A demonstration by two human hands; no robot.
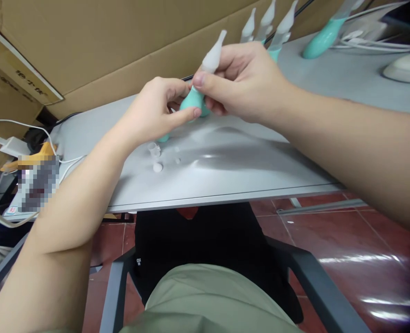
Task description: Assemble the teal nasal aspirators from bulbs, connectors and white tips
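Between my two hands, above the grey desk, is a nasal aspirator with a teal squeeze bulb (192, 100) and a white tapered tip (212, 54) pointing up and slightly right. My left hand (159, 108) is closed around the bulb, thumb across its front. The fingers of my right hand (241, 78) pinch the part just below the tip, hiding most of the middle. Under my left hand a bit of another teal part (163, 138) shows. Close by lie a small clear plastic piece (154, 149), a white round cap (157, 167) and tiny clear bits.
Several similar aspirators (277, 39) stand behind my right hand, and another teal one (324, 39) leans farther right. A white mouse (406, 68) and cables lie at the right. Cardboard (128, 37) walls the back. White cables and a yellow object (38, 156) are at the left.
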